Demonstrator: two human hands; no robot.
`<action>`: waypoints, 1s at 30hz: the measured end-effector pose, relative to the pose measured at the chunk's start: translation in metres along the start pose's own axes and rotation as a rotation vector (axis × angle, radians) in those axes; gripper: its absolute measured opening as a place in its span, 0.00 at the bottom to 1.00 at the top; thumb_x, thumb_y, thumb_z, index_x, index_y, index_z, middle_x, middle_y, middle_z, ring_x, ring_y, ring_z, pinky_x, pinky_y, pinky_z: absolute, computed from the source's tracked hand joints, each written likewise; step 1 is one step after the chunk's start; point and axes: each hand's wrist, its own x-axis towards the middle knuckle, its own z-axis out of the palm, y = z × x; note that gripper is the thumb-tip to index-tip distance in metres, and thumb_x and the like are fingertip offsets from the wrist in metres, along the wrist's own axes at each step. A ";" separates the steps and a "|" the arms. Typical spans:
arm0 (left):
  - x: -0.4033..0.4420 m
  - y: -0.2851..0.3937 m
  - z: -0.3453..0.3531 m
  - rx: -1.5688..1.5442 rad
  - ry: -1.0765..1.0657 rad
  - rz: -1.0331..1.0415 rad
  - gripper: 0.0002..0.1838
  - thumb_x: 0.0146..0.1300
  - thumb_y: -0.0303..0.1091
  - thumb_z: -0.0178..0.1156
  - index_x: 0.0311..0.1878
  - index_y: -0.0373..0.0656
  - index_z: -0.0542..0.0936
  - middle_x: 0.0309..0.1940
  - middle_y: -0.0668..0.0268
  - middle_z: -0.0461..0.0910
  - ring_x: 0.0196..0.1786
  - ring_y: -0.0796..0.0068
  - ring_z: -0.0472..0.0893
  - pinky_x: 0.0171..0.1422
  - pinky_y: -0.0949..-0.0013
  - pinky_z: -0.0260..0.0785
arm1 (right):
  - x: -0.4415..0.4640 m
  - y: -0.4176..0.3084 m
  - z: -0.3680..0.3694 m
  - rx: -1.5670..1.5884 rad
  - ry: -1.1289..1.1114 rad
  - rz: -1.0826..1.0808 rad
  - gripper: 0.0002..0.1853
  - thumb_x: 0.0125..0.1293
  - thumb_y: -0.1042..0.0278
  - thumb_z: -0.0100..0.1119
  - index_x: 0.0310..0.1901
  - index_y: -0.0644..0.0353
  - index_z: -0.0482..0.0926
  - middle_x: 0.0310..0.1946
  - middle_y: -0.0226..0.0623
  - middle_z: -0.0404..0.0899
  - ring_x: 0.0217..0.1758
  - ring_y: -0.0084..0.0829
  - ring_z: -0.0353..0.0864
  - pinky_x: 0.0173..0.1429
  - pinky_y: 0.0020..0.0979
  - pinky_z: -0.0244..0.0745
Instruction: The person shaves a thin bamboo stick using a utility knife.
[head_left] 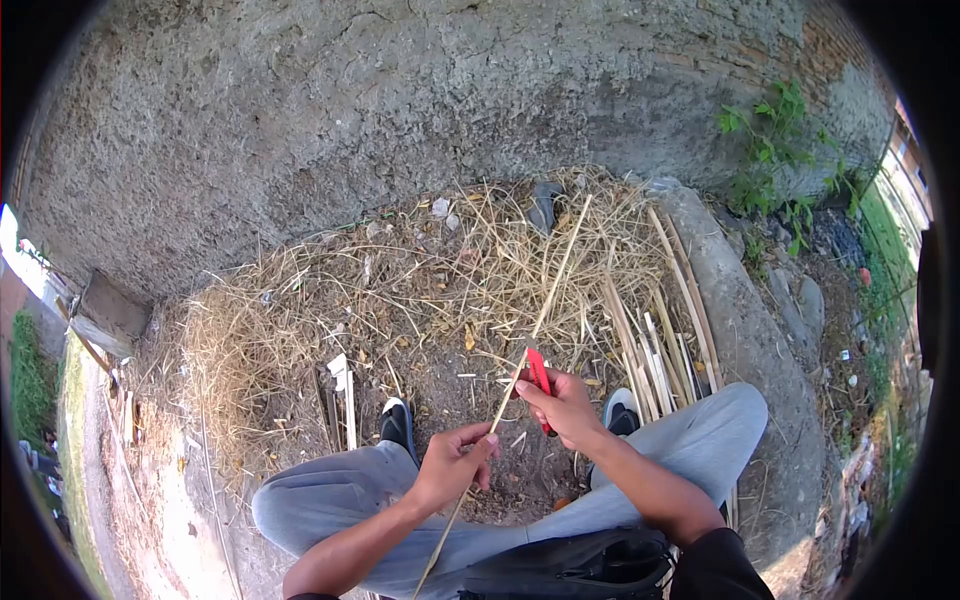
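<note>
My left hand (455,465) is closed around a long thin strip of bamboo or wood (562,268), which slants from below my lap up toward the wall. My right hand (565,408) grips a red utility knife (539,378). The knife's upper end lies against the strip, a little above my left hand. My right thumb is close to the strip; whether it presses on it I cannot tell. Part of the knife's handle is hidden by my fingers.
A rough wall (420,110) stands ahead. Straw and shavings (250,350) cover the ground. Several split strips (650,370) lie by my right foot, beside a concrete ledge (745,330). Shorter pieces (348,405) lie near my left shoe (397,425). A black bag (570,575) is at my lap.
</note>
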 end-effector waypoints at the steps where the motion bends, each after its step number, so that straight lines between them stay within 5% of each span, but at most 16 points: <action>1: 0.000 0.000 0.000 -0.024 -0.014 0.001 0.20 0.75 0.34 0.57 0.63 0.32 0.77 0.36 0.63 0.79 0.23 0.83 0.77 0.27 0.75 0.74 | 0.000 0.001 0.000 0.000 0.000 0.001 0.10 0.72 0.68 0.63 0.49 0.63 0.82 0.27 0.25 0.80 0.22 0.11 0.65 0.24 0.19 0.59; 14: 0.003 -0.014 0.005 0.061 -0.201 -0.018 0.23 0.79 0.40 0.50 0.67 0.33 0.71 0.39 0.65 0.80 0.31 0.81 0.81 0.32 0.74 0.76 | 0.012 0.000 -0.012 0.121 0.064 -0.006 0.08 0.70 0.67 0.66 0.43 0.60 0.79 0.22 0.21 0.73 0.19 0.12 0.64 0.23 0.19 0.58; 16: -0.002 -0.012 0.009 -0.006 -0.242 -0.142 0.22 0.80 0.42 0.50 0.64 0.33 0.70 0.35 0.66 0.79 0.31 0.83 0.79 0.32 0.74 0.73 | 0.015 -0.004 -0.016 0.137 0.091 -0.024 0.08 0.70 0.67 0.65 0.43 0.60 0.79 0.22 0.21 0.74 0.20 0.12 0.64 0.23 0.19 0.58; 20: -0.006 -0.003 0.006 0.011 -0.238 -0.185 0.20 0.80 0.41 0.48 0.61 0.33 0.73 0.31 0.68 0.77 0.29 0.84 0.75 0.32 0.74 0.70 | 0.015 -0.014 -0.026 -0.133 0.226 -0.112 0.12 0.74 0.63 0.60 0.47 0.65 0.81 0.25 0.25 0.77 0.22 0.14 0.66 0.26 0.22 0.60; 23: 0.001 -0.015 0.006 0.168 -0.056 0.018 0.18 0.81 0.40 0.46 0.60 0.34 0.74 0.29 0.72 0.72 0.25 0.87 0.68 0.27 0.77 0.63 | 0.006 -0.017 -0.024 -0.687 0.217 -0.366 0.17 0.76 0.63 0.56 0.58 0.66 0.80 0.30 0.40 0.81 0.22 0.26 0.72 0.29 0.30 0.67; 30: 0.005 -0.003 0.004 0.026 0.063 -0.062 0.18 0.81 0.38 0.45 0.60 0.34 0.75 0.28 0.73 0.71 0.23 0.87 0.65 0.25 0.78 0.60 | -0.016 0.000 0.005 -0.868 0.051 -0.664 0.15 0.71 0.61 0.63 0.54 0.58 0.80 0.35 0.46 0.86 0.33 0.44 0.88 0.34 0.38 0.81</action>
